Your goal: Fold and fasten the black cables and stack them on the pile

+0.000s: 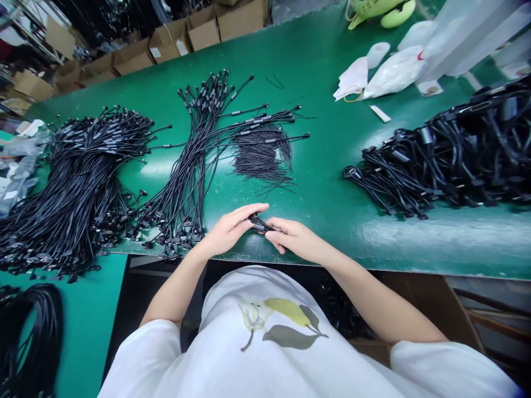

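Right above the white printed shirt (257,326), the left hand (227,231) and right hand (295,239) hold a narrow grip on a black cable plug (259,223), just over the worktop (332,243) near edge; bundled black cables (83,182) fan out left, a heap of cables (448,155) right.

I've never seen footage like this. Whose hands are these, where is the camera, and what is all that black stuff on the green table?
No machine here: these are a person's own bare hands, filmed by one camera worn on their head, looking forward and down, so you see what they see. Their left hand and right hand together hold a small black cable piece at the edge of a green workbench. On the bench lie two long bundles of black cables, a patch of short thin black wires and a heap of thicker black cables. Cardboard boxes stand beyond it.
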Action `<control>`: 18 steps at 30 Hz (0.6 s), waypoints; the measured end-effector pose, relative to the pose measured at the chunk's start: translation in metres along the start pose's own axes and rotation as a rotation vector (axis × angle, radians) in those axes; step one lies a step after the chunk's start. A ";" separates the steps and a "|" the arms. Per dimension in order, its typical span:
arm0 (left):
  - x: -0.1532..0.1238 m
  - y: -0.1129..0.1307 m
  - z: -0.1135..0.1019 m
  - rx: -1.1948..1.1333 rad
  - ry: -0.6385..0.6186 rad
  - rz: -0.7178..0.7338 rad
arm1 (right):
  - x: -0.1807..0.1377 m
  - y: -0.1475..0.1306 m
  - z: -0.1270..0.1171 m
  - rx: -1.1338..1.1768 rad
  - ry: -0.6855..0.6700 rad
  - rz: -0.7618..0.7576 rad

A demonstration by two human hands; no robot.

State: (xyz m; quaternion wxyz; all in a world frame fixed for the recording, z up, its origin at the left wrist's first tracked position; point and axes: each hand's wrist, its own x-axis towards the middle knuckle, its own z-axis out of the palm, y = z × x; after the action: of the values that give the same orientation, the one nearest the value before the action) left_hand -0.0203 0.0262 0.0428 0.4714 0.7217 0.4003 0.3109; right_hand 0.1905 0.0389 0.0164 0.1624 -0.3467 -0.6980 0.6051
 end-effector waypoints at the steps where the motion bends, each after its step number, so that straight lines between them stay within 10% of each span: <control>1: 0.000 -0.003 0.003 -0.015 -0.007 0.001 | 0.002 -0.001 0.001 -0.004 -0.007 0.009; 10: 0.000 -0.016 0.055 -0.008 0.135 0.046 | 0.014 0.011 0.030 -0.647 0.265 0.010; 18: 0.010 -0.030 0.076 0.254 0.272 0.004 | 0.009 0.022 0.015 -0.565 0.302 -0.034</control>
State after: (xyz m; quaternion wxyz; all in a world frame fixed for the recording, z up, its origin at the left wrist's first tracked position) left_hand 0.0389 0.0091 -0.0115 0.3174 0.7275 0.4948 0.3539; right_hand 0.1807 0.0341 -0.0097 0.1718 -0.4521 -0.8121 0.3264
